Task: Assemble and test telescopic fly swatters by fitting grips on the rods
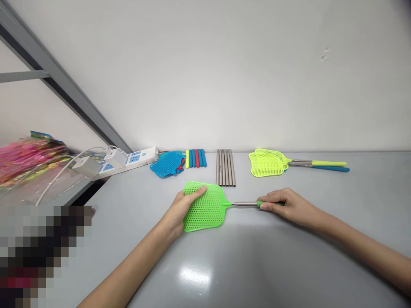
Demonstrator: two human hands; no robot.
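While the left hand (181, 209) lies spread over the mesh head of a green plastic fly swatter (207, 212), the right hand (289, 206) pinches its steel handle (244, 204) near the green end; swatter flat on the grey desk (257, 261). Farther along the desk: blue swatter head (167, 164), coloured grips (195, 158), steel tubes (225, 167), yellow swatters (266, 163).
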